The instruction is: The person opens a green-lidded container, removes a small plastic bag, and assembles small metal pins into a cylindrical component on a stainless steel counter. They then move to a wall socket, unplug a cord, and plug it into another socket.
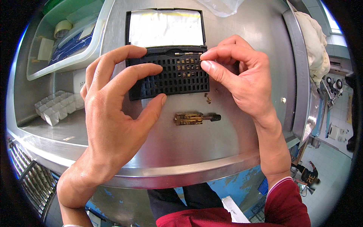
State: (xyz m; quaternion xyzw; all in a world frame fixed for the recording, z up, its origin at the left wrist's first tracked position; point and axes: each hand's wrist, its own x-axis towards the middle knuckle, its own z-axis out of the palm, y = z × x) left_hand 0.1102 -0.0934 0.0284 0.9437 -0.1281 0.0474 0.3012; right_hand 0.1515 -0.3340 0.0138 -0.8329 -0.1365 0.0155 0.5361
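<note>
An open black case (169,89) with rows of small compartments lies on the metal table. Small brass pieces (184,68) fill several compartments toward its right side. My left hand (113,87) spreads over the case's left part, its fingers apart and steadying the edge. Thumb and forefinger of my right hand (236,68) are pinched at the case's right edge; what they hold, if anything, is too small to name. Nearer to me lies a brass tool (191,118) with a spring and black knob. A few loose brass bits (208,100) sit between it and the case.
A clear plastic bin (96,53) holding a tape roll and blue items stands at the far left. Below it is a clear divided tray (56,109). The table's raised metal edge (181,170) runs along the front. A person (307,174) appears far off at right.
</note>
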